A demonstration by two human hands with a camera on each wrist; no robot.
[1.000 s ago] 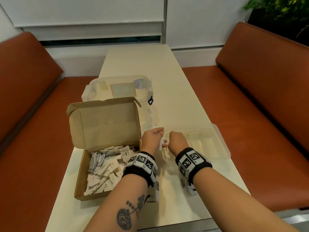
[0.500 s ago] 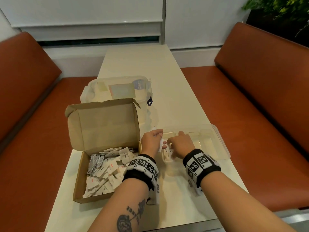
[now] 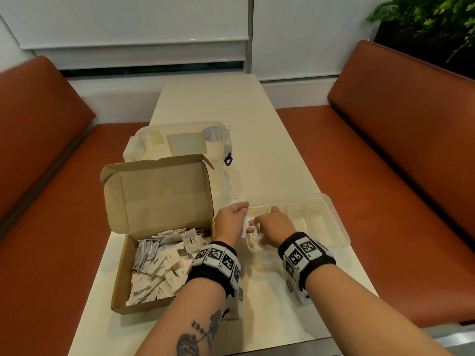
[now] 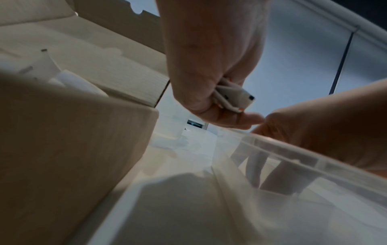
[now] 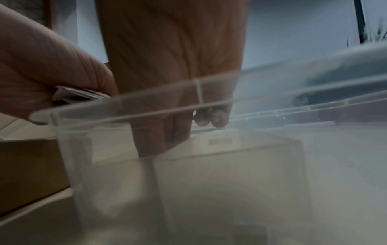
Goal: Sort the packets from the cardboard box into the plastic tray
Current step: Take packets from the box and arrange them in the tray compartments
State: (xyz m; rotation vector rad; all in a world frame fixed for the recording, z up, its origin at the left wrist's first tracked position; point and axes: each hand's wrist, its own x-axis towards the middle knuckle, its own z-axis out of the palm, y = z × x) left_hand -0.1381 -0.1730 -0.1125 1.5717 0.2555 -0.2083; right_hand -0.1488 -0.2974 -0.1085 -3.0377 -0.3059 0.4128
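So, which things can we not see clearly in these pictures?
- Print on the packets in the cardboard box: too small, head view.
- How many packets the left hand grips: its fingers cover the bundle, left wrist view.
- Right hand fingertips: hidden by its back in the head view, blurred behind the plastic tray wall in the right wrist view.

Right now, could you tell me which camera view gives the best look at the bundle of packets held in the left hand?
The left wrist view: the left hand grips the packets, whose stacked edges stick out unobstructed. The head view shows only white slivers between the hands. The right wrist view shows a crumpled corner behind the plastic tray rim.
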